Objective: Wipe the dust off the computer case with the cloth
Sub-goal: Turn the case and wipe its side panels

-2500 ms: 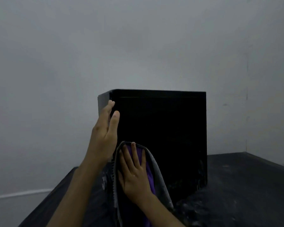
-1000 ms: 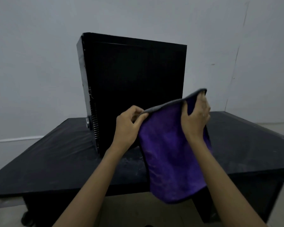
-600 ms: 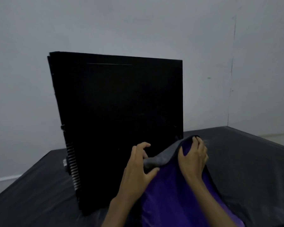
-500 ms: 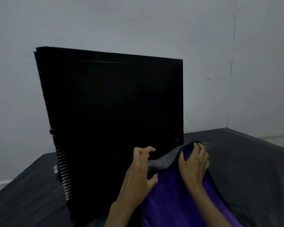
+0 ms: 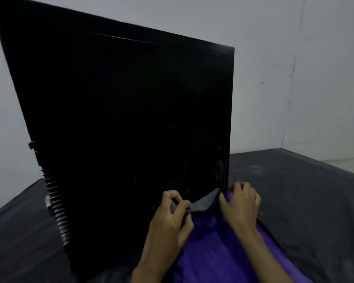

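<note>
Left hand [image 5: 170,219] and right hand [image 5: 240,203] both pinch cloth [image 5: 219,246] edge at computer case [image 5: 121,123] base; risk: nobody steadies case; hard wipe could shift it.

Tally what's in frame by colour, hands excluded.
Black: 2, the computer case and the table
Purple with grey backing: 1, the cloth, held by the left hand and right hand
Total: 3

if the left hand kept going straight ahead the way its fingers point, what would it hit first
Most likely the black side panel of the computer case. The left hand, pinching the purple cloth at its grey edge, is right in front of the panel's lower part, though the gap is hard to judge.
</note>
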